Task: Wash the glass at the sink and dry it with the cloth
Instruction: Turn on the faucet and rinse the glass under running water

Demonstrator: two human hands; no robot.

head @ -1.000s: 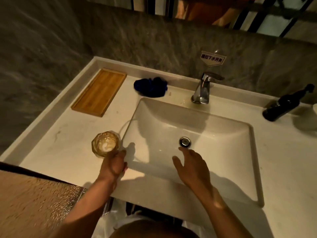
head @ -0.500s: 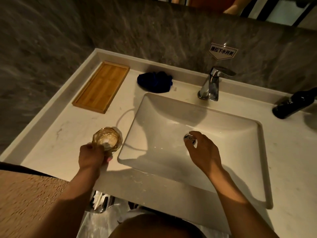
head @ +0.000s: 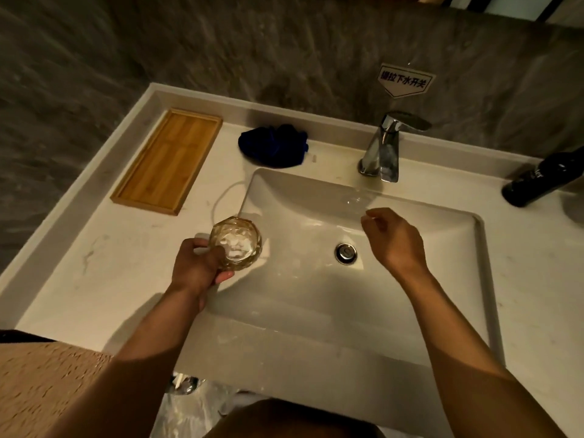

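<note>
Two bare arms reach in from the near edge of the table. Left hand is wrapped round the faceted glass, holding it upright over the left rim of the sink, mouth up. Right hand hangs over the basin just right of the drain, fingers loosely curled and holding nothing. Beyond it a thin stream of water runs from the chrome faucet at the far edge. Dark blue cloth lies bunched by the sink's far left corner, with a wooden tray further left and a dark bottle lying toward the far right corner
</note>
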